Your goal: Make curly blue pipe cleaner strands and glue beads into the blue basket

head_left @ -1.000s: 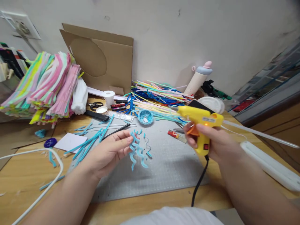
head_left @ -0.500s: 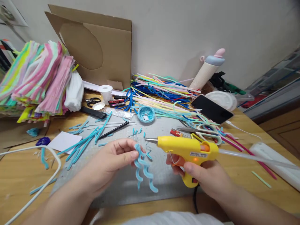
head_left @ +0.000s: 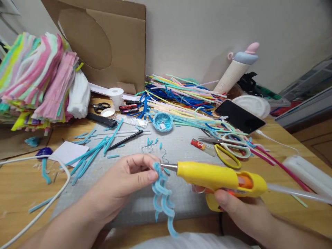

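Note:
My left hand (head_left: 124, 181) pinches the top of a small bunch of curled light-blue pipe cleaners (head_left: 162, 197) that hangs down over the grey cutting mat (head_left: 178, 148). My right hand (head_left: 241, 211) is wrapped round the grip of a yellow hot glue gun (head_left: 220, 178). The gun's metal nozzle touches the top of the curled bunch, right beside my left fingertips. A clear glue stick pokes out of the gun's back toward the right.
On the mat lie cut blue pipe-cleaner pieces (head_left: 95, 148), a small blue woven cup (head_left: 162, 121), scissors (head_left: 228, 145) and a red-capped tube (head_left: 201, 144). Behind are a heap of coloured pipe cleaners (head_left: 178, 100), a phone (head_left: 238, 117), a bottle (head_left: 237, 69), cardboard (head_left: 103, 45) and stacked fuzzy stems (head_left: 36, 76).
My right hand brought the glue gun down from the right and lowered it until its nozzle reached the curled bunch. My left hand kept holding the bunch, shifting slightly nearer to me.

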Tool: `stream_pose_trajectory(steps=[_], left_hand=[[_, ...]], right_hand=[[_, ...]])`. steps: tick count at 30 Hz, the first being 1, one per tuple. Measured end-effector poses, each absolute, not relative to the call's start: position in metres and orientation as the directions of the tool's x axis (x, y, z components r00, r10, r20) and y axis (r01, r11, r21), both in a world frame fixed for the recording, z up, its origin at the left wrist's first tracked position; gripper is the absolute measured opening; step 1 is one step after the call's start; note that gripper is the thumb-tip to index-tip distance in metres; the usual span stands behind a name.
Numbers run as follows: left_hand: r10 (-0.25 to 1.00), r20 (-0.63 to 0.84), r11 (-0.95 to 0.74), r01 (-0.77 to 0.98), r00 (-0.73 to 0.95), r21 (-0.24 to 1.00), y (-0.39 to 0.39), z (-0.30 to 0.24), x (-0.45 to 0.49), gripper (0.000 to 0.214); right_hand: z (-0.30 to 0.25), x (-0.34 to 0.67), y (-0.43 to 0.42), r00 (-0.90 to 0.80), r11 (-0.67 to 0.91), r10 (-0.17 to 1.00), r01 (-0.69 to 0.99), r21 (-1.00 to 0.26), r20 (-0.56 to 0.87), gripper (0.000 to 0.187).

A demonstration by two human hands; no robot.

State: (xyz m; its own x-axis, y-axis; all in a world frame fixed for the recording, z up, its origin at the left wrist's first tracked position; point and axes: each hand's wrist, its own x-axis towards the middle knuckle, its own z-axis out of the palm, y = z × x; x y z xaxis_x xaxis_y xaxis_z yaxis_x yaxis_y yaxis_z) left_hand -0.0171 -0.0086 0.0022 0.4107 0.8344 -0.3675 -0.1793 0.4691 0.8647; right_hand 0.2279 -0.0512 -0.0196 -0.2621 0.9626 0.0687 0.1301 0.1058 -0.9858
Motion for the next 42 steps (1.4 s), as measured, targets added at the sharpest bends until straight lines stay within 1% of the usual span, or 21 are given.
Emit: stream_pose_trajectory(steps=[2,5,7,10,26,37,42], left_hand=[[0.870,-0.315,0.409,-0.197,0.380,0.891,-0.009,0.003,-0.016,0.018],[0.900,-0.255,0.336,-0.190,0.355,0.922,-0.010,0.003,-0.017,0.013],[0.903,-0.234,0.314,-0.181,0.361,0.932,-0.011,0.003,-0.018,0.011],[0.901,-0.222,0.306,-0.185,0.372,0.934,-0.012,0.003,-0.018,0.010],[0.910,-0.233,0.297,-0.149,0.344,0.943,-0.010,0.002,-0.016,0.010],[0.915,-0.234,0.293,-0.142,0.330,0.945,-0.011,0.003,-0.016,0.010],[0.911,-0.238,0.303,-0.155,0.336,0.940,-0.011,0.002,-0.016,0.010]], right_hand=[[-0.018,0.227,-0.050,-0.291,0.160,0.951,0.190,-0.969,0.100,0.016],[-0.018,0.227,-0.049,-0.309,0.246,0.935,0.205,-0.947,0.176,0.020],[-0.020,0.228,-0.049,-0.306,0.287,0.927,0.203,-0.936,0.218,0.020],[-0.024,0.229,-0.050,-0.303,0.309,0.923,0.218,-0.926,0.236,0.017],[-0.028,0.229,-0.054,-0.268,0.279,0.938,0.207,-0.938,0.220,0.007],[-0.028,0.231,-0.056,-0.246,0.247,0.951,0.235,-0.940,0.188,0.012],[-0.032,0.235,-0.058,-0.217,0.197,0.964,0.206,-0.959,0.151,0.013]])
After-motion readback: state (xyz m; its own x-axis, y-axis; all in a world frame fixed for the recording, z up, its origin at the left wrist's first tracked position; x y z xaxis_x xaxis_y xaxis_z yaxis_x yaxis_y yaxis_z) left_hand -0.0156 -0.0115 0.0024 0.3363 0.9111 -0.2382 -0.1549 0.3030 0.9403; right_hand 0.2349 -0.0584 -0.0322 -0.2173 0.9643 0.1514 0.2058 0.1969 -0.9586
